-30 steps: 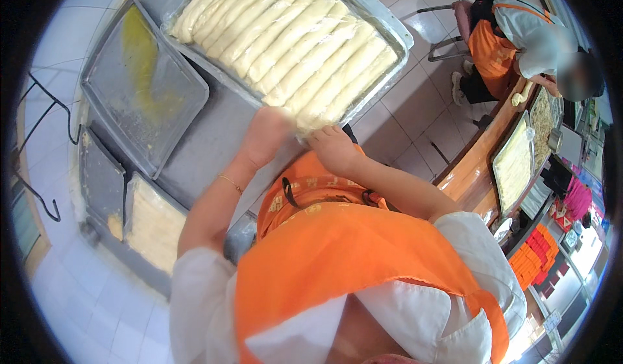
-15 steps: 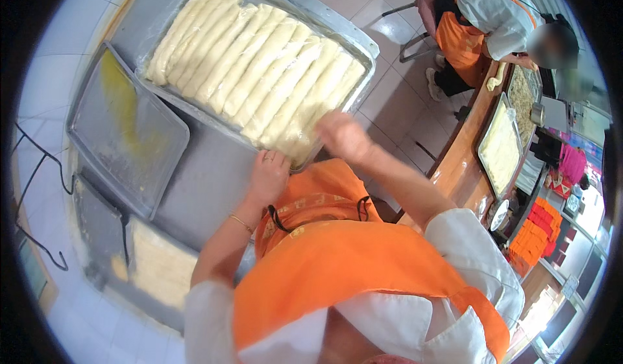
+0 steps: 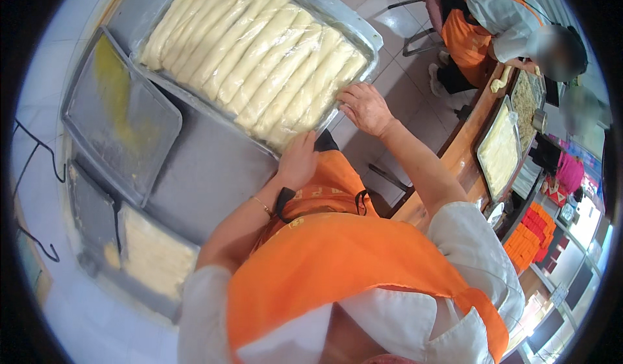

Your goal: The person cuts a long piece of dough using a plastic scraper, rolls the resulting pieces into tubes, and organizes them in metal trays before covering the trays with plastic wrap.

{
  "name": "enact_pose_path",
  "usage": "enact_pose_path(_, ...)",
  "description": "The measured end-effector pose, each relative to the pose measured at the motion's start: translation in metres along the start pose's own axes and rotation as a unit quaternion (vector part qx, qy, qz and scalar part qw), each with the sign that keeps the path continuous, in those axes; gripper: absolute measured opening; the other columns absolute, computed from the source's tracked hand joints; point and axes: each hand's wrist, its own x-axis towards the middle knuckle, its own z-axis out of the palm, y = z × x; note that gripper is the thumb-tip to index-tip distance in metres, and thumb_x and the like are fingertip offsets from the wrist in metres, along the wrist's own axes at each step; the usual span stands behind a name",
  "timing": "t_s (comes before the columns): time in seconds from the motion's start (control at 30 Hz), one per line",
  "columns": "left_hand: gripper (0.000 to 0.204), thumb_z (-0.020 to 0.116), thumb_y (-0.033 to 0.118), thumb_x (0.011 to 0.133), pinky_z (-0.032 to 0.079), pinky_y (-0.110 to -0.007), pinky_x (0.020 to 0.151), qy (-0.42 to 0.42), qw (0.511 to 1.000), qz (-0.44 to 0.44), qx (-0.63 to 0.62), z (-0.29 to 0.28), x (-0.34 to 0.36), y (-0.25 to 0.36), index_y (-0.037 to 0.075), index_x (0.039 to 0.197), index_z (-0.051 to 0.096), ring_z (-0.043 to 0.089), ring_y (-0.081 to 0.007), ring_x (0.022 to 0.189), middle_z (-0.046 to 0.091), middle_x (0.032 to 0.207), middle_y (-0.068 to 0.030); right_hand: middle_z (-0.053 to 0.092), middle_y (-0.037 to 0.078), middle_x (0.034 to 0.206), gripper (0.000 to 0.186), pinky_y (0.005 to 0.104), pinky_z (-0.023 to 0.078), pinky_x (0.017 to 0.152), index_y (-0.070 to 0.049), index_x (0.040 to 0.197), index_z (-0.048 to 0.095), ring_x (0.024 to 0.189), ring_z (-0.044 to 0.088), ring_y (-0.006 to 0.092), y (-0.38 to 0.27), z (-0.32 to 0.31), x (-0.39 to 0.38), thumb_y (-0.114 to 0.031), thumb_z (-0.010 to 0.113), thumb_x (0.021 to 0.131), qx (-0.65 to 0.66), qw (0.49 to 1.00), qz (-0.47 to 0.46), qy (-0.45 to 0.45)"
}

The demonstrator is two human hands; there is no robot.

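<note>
Grey metal worktop (image 3: 207, 159) underneath, a rectangular grey metal tray (image 3: 344, 15) at 11 o'clock holds long pale dough rolls (image 3: 240, 51) under clear plastic film (image 3: 322, 108). Near the closest corner, the left hand (image 3: 299, 159) extends, fingertips partly hidden; the right hand (image 3: 367, 108), towards 1 o'clock, bends its fingers at the edge. Whether either grips film cannot be told. Smoothing that film appears in hand; the next move calls for light fingers. Farther out: a yellow-smeared grey metal tray (image 3: 123, 137) at 9, a pale flat slab (image 3: 156, 254) at 8, and, at 3, pale contents (image 3: 500, 153) filling a tray on a brown wooden worktop (image 3: 448, 176).
</note>
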Motion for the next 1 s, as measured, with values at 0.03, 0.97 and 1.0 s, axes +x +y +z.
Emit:
enact_pose_path(0.03,0.049,0.061,0.011,0.087,0.045,-0.045,0.094,-0.012,1.0,-0.013,0.015,0.0,0.003,0.003,-0.008,0.13,0.048,0.055,-0.0397,0.107,0.057,0.114,-0.0225,0.061,0.008,0.108,0.023,0.0415,0.045,0.094,-0.009,0.106,0.064,0.104,0.057,0.0291,-0.002,0.002,0.003,-0.018,0.068,0.085,-0.01,1.0,-0.012,-0.015)
enact_pose_path(0.97,0.026,0.062,0.018,0.086,0.026,-0.053,0.112,0.234,0.868,-0.157,0.409,-0.127,0.008,-0.099,0.004,0.107,0.065,0.048,-0.0311,0.124,0.06,0.117,-0.0132,0.063,0.006,0.1,0.014,0.0438,0.04,0.103,-0.011,0.094,0.065,0.107,0.057,0.0263,0.065,-0.017,0.03,-0.023,0.066,0.087,-0.126,0.992,0.0,0.03)
enact_pose_path(1.0,0.027,0.061,0.019,0.086,0.025,-0.053,0.112,0.2,0.875,-0.149,0.415,-0.127,0.01,-0.106,0.003,0.107,0.065,0.048,-0.0308,0.124,0.06,0.116,-0.0132,0.063,0.005,0.1,0.014,0.0438,0.04,0.102,-0.011,0.094,0.065,0.107,0.057,0.0262,0.068,-0.016,0.031,-0.023,0.066,0.087,-0.119,0.993,-0.006,0.02)
